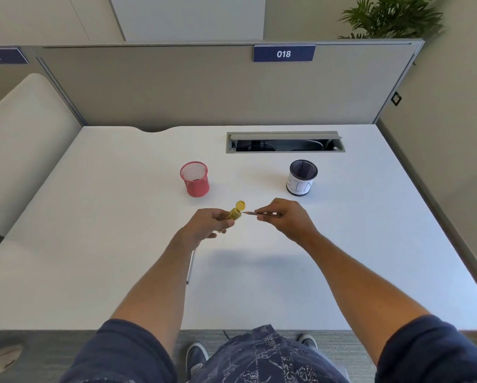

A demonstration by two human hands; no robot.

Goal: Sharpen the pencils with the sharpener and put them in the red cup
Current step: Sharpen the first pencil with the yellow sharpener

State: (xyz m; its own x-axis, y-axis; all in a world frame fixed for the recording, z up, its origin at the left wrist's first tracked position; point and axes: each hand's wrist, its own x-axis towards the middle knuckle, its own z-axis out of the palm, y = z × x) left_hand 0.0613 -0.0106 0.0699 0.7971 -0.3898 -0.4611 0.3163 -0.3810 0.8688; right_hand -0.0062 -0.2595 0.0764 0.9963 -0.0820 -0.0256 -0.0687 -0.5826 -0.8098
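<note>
My left hand (204, 225) grips a yellow sharpener (236, 212) above the middle of the white desk (93, 217), its round lid flipped open. My right hand (287, 217) pinches a pencil (262, 213) that lies level, its sharp tip pointing left and standing just off the sharpener's mouth. The red mesh cup (195, 179) stands upright behind my left hand, and I see nothing inside it. Another pencil (190, 265) lies on the desk, partly hidden under my left forearm.
A dark mesh cup with a white paper label (301, 181) stands behind my right hand. A cable opening (285, 142) is cut into the desk's back. A grey partition (204, 87) closes the far side.
</note>
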